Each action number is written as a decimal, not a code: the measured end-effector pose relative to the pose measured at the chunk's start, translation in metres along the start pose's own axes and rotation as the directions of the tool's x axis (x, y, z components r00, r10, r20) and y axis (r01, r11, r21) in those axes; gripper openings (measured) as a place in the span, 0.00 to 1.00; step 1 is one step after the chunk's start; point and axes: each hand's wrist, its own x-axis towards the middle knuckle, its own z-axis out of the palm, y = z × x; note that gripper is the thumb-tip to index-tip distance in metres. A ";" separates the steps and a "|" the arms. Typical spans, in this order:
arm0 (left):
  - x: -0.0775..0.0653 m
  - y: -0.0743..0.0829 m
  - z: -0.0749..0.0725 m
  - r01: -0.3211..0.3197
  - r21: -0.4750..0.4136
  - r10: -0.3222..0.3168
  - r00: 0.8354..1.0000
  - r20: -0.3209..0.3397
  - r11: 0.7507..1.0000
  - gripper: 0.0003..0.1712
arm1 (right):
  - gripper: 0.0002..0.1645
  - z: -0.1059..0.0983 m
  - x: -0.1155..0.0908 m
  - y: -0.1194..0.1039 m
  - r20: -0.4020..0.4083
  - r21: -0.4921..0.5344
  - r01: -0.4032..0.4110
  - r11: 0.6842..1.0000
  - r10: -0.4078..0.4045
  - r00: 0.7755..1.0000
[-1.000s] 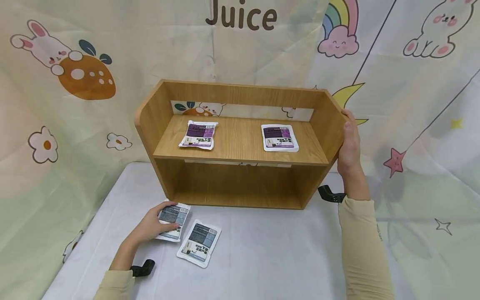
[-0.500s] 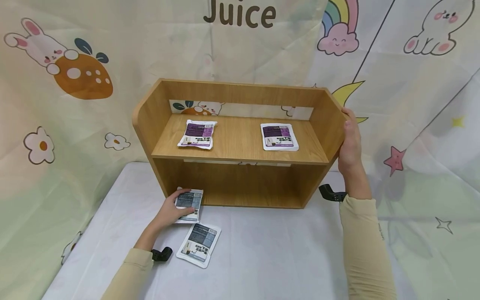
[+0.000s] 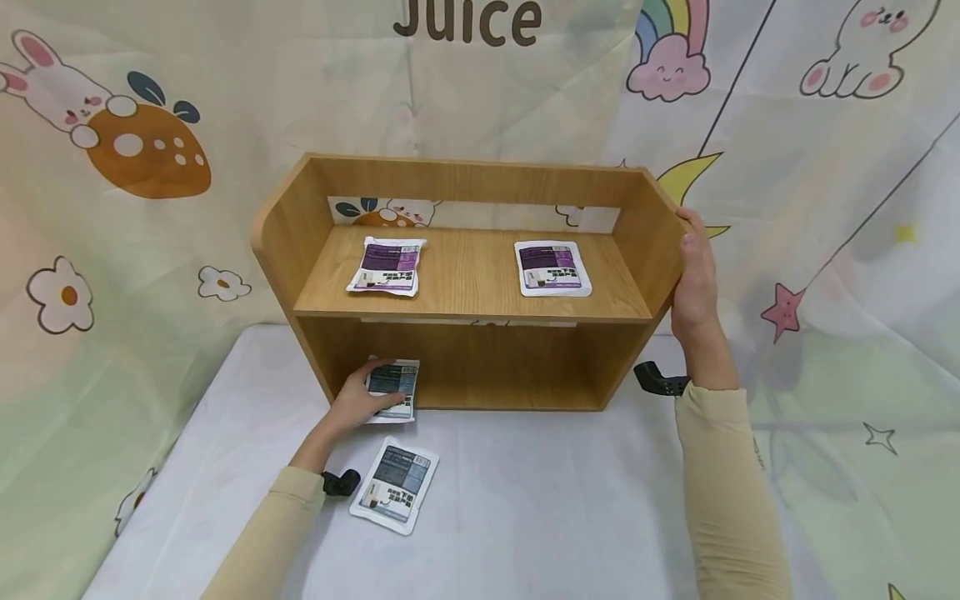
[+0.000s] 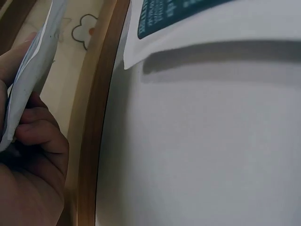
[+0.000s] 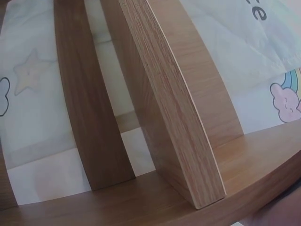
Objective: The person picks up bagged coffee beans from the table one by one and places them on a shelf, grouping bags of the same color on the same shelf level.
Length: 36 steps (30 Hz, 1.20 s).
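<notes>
In the head view my left hand [image 3: 360, 402] grips a white packet with a dark grey-blue label [image 3: 393, 392] by its left side, at the front left of the wooden shelf's lower level. The left wrist view shows the thumb on one face of this packet [image 4: 35, 70] and curled fingers against the other. A second grey-labelled packet [image 3: 394, 486] lies on the table just in front. My right hand [image 3: 694, 279] holds the right side panel of the wooden shelf [image 3: 465, 318], its fingers partly hidden behind the panel.
Two purple-labelled packets, a left one [image 3: 387, 267] and a right one [image 3: 553, 268], lie on the upper level. A white cloth covers the table [image 3: 547, 500]. A printed curtain [image 3: 247, 108] hangs behind and at both sides.
My left hand has carried its packet right and away from me, from the table beside the shelf to the lower level's front left. The right hand keeps its hold; the head view shifts slightly.
</notes>
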 end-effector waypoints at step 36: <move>0.078 -0.005 0.003 -0.037 -0.057 0.039 0.999 0.035 0.998 0.40 | 0.27 -0.003 0.000 -0.003 0.017 0.031 -0.045 0.998 0.045 0.999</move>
